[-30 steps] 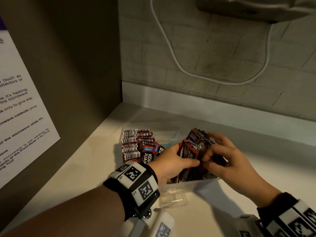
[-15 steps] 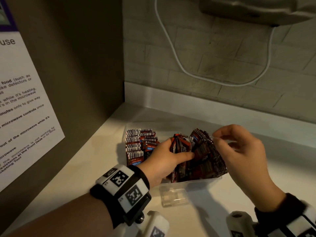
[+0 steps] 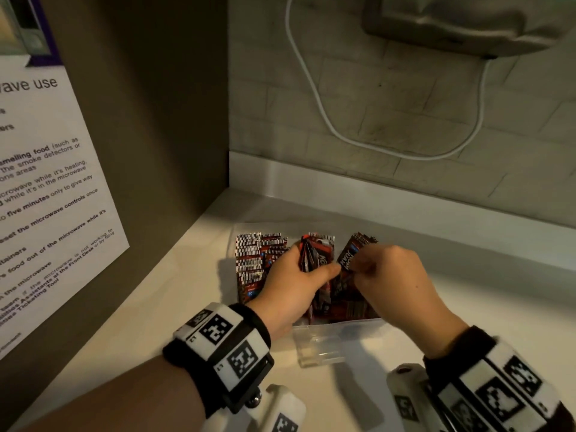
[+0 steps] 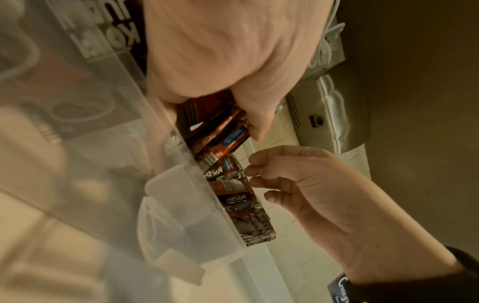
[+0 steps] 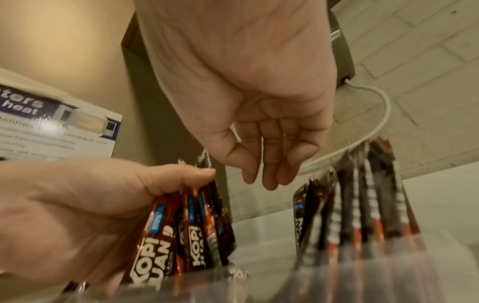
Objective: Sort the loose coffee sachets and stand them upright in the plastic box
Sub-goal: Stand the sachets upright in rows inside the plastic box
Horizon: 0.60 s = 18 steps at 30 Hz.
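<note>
A clear plastic box (image 3: 338,327) sits on the white counter and holds dark red-brown coffee sachets. One row (image 3: 252,260) stands upright at its left end, barcodes up. My left hand (image 3: 314,269) grips a bunch of sachets (image 3: 316,252) in the middle of the box, thumb on the near side (image 5: 181,178). A second bunch (image 3: 358,241) leans at the right end. My right hand (image 3: 361,266) hovers between the two bunches with loosely curled fingers (image 5: 269,180). It holds nothing, and its fingertips (image 4: 252,171) touch the sachets' top edges.
A brown side panel with a microwave notice (image 3: 46,198) closes off the left. A tiled wall stands behind the box, with a white cable (image 3: 314,98) hanging from a metal appliance (image 3: 467,23) overhead. The box's clear latch (image 3: 318,350) juts toward me.
My right hand let go of the sachets, lifted, then came back down beside them. My left hand pulled its bunch leftward, opening a gap from the right bunch.
</note>
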Each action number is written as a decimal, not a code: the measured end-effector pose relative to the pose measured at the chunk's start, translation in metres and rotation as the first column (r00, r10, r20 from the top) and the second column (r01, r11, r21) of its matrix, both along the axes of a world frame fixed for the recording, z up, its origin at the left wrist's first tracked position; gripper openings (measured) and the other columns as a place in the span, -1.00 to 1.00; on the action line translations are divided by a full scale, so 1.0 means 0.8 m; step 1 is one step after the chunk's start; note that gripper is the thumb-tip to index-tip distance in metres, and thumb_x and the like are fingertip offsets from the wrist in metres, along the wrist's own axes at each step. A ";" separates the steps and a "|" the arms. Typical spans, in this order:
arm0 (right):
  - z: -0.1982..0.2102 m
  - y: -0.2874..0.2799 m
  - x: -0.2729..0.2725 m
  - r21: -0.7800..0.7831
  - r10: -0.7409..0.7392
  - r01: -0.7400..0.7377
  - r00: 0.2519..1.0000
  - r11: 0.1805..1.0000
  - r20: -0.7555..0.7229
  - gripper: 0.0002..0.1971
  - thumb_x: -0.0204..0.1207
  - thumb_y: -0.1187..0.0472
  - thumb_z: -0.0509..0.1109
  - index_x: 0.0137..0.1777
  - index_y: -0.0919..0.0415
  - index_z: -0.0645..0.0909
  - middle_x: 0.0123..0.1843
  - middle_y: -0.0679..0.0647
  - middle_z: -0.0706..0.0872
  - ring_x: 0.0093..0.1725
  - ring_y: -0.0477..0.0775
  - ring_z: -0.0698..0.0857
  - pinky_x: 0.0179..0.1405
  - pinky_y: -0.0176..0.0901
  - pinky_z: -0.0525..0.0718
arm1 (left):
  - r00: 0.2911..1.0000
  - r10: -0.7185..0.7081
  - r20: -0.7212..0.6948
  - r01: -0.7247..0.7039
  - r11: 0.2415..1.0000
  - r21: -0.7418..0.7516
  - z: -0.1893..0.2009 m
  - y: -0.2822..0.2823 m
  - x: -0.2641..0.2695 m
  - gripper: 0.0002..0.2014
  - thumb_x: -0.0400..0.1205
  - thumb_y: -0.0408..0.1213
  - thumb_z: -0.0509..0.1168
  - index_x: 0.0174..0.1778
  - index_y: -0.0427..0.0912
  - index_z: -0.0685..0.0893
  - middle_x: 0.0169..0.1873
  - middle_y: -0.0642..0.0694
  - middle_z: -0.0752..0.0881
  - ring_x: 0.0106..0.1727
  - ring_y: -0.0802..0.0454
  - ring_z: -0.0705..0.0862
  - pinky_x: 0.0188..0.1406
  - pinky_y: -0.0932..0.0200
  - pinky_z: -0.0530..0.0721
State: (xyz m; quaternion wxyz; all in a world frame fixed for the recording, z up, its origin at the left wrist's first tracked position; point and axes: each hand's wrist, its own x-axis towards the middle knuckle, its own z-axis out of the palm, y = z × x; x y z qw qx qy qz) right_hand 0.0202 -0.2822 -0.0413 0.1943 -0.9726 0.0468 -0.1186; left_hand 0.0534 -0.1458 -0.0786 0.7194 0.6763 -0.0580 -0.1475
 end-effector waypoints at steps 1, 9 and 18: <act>0.005 -0.003 0.001 0.012 -0.010 0.009 1.000 1.000 0.021 -0.78 0.39 0.39 0.31 -0.13 0.17 0.77 -0.15 0.09 0.81 -0.10 0.19 0.73 -0.13 0.00 0.69 | 1.000 0.013 0.008 -0.013 1.000 -0.007 0.002 0.001 0.001 -0.87 0.58 -0.19 0.44 -0.05 0.09 0.62 -0.06 -0.06 0.79 0.00 -0.07 0.78 -0.13 -0.08 0.79; 0.005 0.023 0.024 -0.128 0.210 -0.302 0.857 0.945 -0.470 -0.77 0.60 0.25 0.24 -0.07 0.27 0.74 -0.08 0.17 0.76 -0.11 0.14 0.69 -0.14 -0.17 0.65 | 0.971 0.203 0.127 -0.186 0.974 -0.131 0.024 0.013 0.003 -0.94 0.61 -0.17 0.39 -0.07 0.08 0.64 -0.16 0.06 0.78 -0.11 0.11 0.76 -0.18 0.20 0.66; -0.037 0.059 0.067 -0.372 0.059 -0.501 0.653 0.781 -0.755 -0.58 0.69 0.28 0.05 0.51 0.07 0.45 0.49 0.18 0.43 0.52 0.34 0.26 0.53 0.21 0.21 | 0.921 0.383 -0.067 -0.383 0.867 -0.319 0.049 0.020 0.018 -0.86 0.53 -0.18 0.41 -0.26 -0.09 0.59 -0.40 -0.08 0.60 -0.21 -0.15 0.66 0.00 -0.18 0.72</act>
